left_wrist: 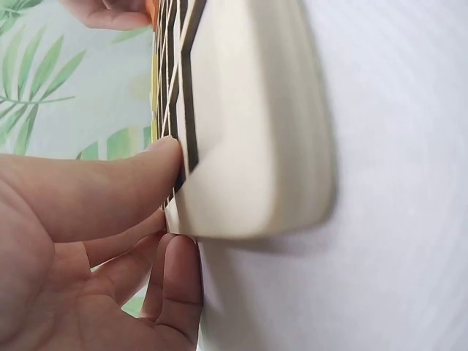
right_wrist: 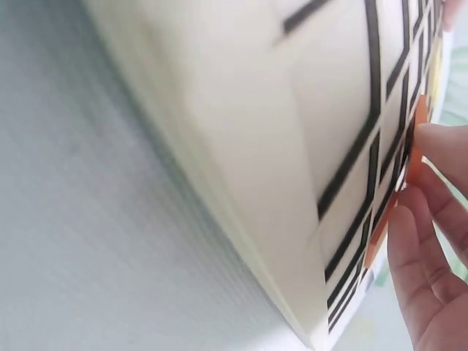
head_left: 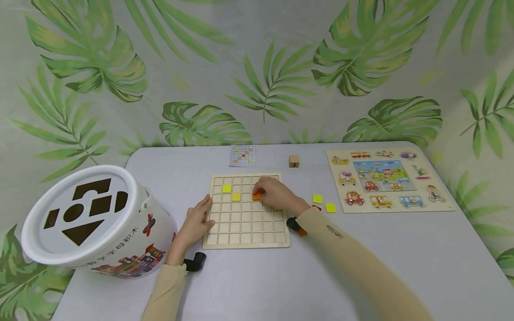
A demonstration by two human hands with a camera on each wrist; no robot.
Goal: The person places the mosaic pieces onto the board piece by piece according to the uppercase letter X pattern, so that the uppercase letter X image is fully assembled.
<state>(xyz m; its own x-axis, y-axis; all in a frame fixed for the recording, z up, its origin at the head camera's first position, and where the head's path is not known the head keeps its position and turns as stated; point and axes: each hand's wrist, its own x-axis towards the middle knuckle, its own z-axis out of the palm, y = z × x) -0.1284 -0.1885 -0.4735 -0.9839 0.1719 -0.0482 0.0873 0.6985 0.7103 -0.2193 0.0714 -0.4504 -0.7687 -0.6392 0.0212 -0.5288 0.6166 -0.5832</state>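
A pale wooden grid board lies on the table before me. My left hand rests at its left edge, the thumb touching the board's face and the other fingers along the side. Over the upper right of the grid, my right hand pinches an orange square tile between thumb and finger. A second orange piece shows on the board under those fingers, partly hidden. Two yellow tiles sit diagonally in squares at the upper left.
Right of the board lie two loose yellow squares, a partly hidden red piece and an orange piece. Behind are a pattern card and a wooden cube. A vehicle puzzle lies right; a white bucket stands left.
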